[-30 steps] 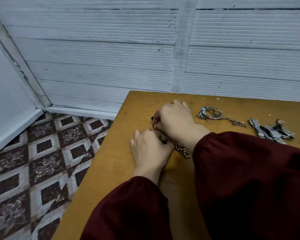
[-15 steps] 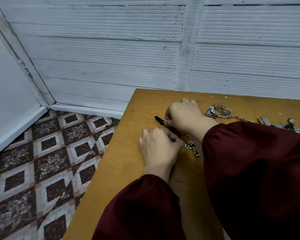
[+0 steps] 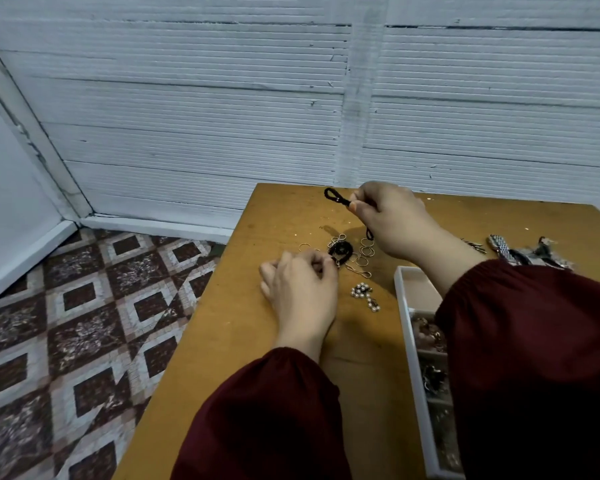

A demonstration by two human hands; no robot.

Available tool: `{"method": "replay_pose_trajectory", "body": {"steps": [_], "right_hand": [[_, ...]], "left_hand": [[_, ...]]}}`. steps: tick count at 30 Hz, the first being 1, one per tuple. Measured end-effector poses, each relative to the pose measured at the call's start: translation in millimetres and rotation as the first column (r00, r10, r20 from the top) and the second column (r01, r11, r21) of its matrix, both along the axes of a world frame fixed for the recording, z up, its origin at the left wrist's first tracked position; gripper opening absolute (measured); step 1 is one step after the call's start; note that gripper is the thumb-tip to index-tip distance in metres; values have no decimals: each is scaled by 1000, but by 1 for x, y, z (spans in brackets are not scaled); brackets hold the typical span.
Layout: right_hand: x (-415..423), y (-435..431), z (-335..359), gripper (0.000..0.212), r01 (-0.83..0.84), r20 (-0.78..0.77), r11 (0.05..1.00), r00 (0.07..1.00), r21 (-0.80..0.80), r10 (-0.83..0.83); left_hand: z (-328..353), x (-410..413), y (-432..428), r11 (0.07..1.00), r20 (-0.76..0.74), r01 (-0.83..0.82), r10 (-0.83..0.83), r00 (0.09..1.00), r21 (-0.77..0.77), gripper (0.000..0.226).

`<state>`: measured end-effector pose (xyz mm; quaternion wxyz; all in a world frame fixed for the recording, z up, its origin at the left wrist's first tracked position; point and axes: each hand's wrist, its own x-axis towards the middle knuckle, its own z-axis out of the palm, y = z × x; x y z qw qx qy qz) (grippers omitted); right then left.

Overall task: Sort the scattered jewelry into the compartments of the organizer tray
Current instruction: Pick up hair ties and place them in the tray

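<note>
My right hand (image 3: 392, 220) is raised above the wooden table (image 3: 243, 341) and pinches a black cord bracelet (image 3: 336, 197), whose loop sticks out to the left while a strand hangs under the palm. My left hand (image 3: 302, 292) rests on the table with fingers curled, pinching the edge of a black beaded bracelet (image 3: 342, 251). Thin gold rings and chain (image 3: 362, 258) lie tangled around that bracelet. A pearl cluster piece (image 3: 362, 294) lies just right of my left hand. The white organizer tray (image 3: 411, 341) stands at the right, mostly hidden by my right sleeve, with jewelry in its compartments.
Silver watch bands and dark pieces (image 3: 520, 252) lie at the table's far right, behind my right sleeve. The table's left edge drops to a patterned tile floor (image 3: 84, 323). A white ribbed wall (image 3: 291, 116) runs close behind the table.
My right hand has lifted off the table with the black cord bracelet and moved back. The rings and black beaded bracelet it covered now show. The view has tilted down, revealing the tray.
</note>
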<state>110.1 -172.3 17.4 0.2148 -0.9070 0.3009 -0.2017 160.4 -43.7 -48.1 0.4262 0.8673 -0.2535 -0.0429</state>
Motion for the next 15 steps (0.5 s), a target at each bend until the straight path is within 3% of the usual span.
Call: {"method": "replay_pose_trajectory", "body": {"steps": [6,11,15], "right_hand": [[-32,11,-4,10,32,163,999,986,2,-32],[-59,20,-13,11,59,197,997,978,47,-67],[-77,28,-20,14,73,206,993,974,87,-90]], "left_hand": [[6,-3,-2,949,-243,-70,-7,970,-307,12],[9,0,1,879,-313,-25,-143,939,-477,21],[23,0,7,854,-338,-34,-168,926,-519,34]]}}
